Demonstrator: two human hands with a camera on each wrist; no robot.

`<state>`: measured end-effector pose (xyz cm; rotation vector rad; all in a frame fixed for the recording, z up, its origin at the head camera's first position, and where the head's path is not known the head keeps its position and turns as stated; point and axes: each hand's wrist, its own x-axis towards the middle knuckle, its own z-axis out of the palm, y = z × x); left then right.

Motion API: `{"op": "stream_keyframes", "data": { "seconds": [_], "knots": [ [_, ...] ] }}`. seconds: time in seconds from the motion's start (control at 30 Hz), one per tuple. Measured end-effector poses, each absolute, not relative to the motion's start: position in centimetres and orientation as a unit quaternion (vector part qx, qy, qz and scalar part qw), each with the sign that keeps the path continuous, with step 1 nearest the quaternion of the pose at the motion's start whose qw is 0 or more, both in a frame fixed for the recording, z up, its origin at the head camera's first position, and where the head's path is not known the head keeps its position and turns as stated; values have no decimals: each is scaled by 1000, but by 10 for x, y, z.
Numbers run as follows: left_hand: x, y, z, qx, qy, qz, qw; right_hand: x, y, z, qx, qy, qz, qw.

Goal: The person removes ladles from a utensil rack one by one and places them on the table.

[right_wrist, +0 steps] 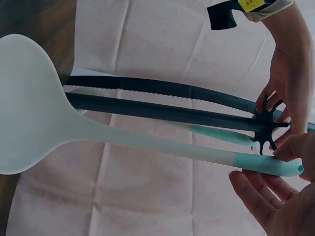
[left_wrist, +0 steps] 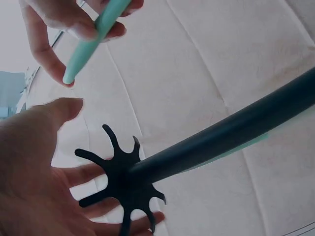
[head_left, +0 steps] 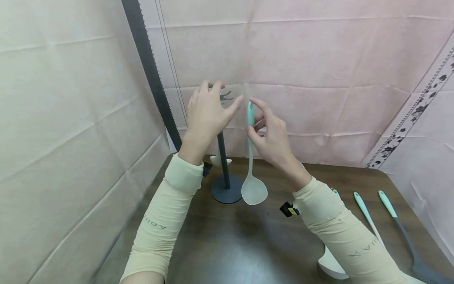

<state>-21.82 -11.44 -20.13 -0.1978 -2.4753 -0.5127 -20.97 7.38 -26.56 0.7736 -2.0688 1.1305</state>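
My right hand pinches the mint handle of a pale cooking spoon near its top, so the spoon hangs with its head down, just right of the dark utensil stand. The spoon's broad head shows large in the right wrist view. My left hand is at the top of the stand, its fingers behind the ring of hooks and its thumb apart; whether they touch the hooks I cannot tell. Another pale utensil with a mint handle hangs behind the pole.
Right of the stand, several mint-handled utensils lie on the brown table: a pale one partly under my right sleeve, another with a pale stem, and one with a dark stem. A cloth-covered wall stands close behind.
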Motion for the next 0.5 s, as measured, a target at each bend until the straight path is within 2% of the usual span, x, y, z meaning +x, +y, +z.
{"op": "stream_keyframes", "data": {
  "seconds": [0.3,0.5],
  "knots": [
    [-218,-109,-198,-15,-956,-110,273,-206,80,-265,300,-789,422,329],
    [-222,-104,-196,1,-952,-78,297,-202,82,-266,317,-784,412,341]
  ]
}}
